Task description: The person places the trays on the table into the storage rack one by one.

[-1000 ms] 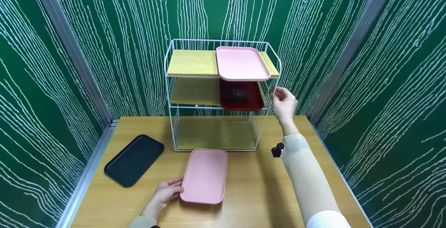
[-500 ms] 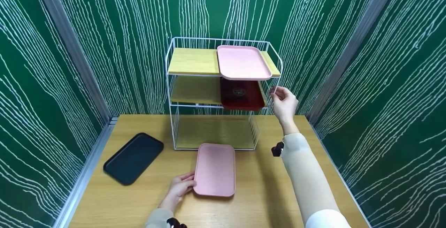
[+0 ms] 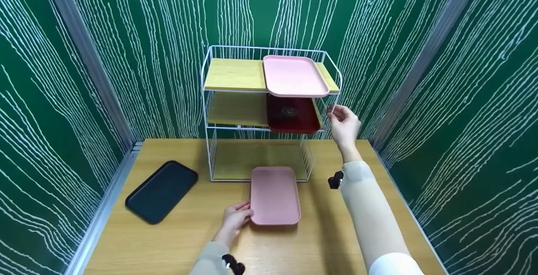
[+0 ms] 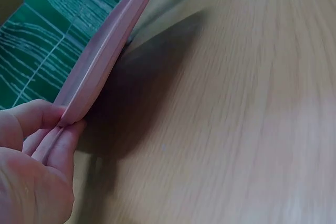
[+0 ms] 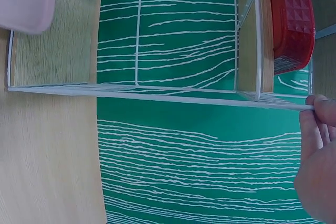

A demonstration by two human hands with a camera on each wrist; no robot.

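Observation:
A pink tray [image 3: 275, 195] is held at its left edge by my left hand [image 3: 235, 217], thumb above the rim and fingers beneath. In the left wrist view the tray [image 4: 102, 51] is raised over the tabletop, its shadow below. The tray's far end overlaps the bottom shelf [image 3: 235, 153] of a three-level white wire rack [image 3: 207, 151]. My right hand [image 3: 345, 128] pinches the rack's front right upright, seen as a white wire [image 5: 184, 99] in the right wrist view. A second pink tray [image 3: 295, 75] lies on the top shelf; a dark red tray [image 3: 294, 115] lies on the middle one.
A black tray [image 3: 162, 191] lies at an angle on the wooden table [image 3: 138, 245], left of the rack. Green walls [image 3: 470, 111] with white lines stand on both sides and behind. The two upper trays jut past their shelves' front edges.
My left hand has carried the pink tray right and forward, from in front of the rack to over the bottom shelf's front edge. My right hand has kept its grip on the rack.

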